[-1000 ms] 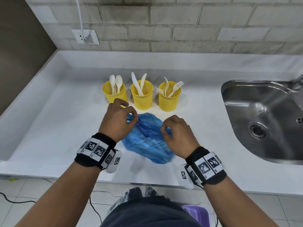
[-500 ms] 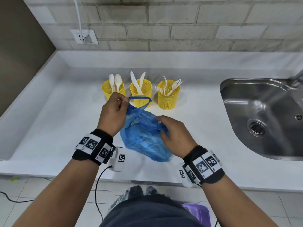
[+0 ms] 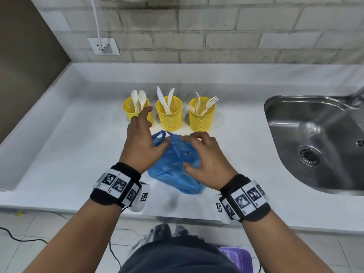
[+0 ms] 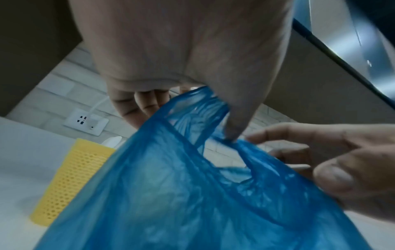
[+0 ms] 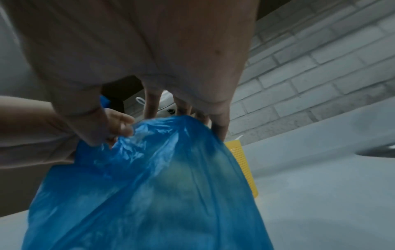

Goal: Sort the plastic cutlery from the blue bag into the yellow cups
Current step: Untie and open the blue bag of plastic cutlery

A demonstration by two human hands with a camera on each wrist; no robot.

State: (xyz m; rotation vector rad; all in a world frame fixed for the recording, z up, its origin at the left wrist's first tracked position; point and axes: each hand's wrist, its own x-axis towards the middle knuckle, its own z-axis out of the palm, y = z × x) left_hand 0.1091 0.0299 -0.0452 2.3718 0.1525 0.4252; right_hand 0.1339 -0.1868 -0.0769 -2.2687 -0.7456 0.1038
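The blue bag [image 3: 173,174] lies on the white counter [image 3: 69,146], its cutlery hidden inside. My left hand [image 3: 157,125] has its thumb hooked through one handle loop [image 4: 192,108] while its fingers stretch out toward the left cup. My right hand [image 3: 189,152] grips the bag's top between curled fingers and thumb. Behind the bag stand three yellow mesh cups: the left cup [image 3: 129,107] holds spoons [image 3: 138,97], the middle cup [image 3: 170,117] holds knives [image 3: 164,99], and the right cup [image 3: 201,119] holds forks [image 3: 206,103].
A steel sink [image 3: 315,138] is set into the counter at the right. A brick wall with a socket [image 3: 103,46] and a white cable runs along the back. The counter has a raised rim on its left side. A purple object [image 3: 236,257] sits on the floor.
My left hand had pinched and lifted a handle; now its fingers have spread open and only the thumb stays in the loop. The right hand shifted up onto the bag's top.
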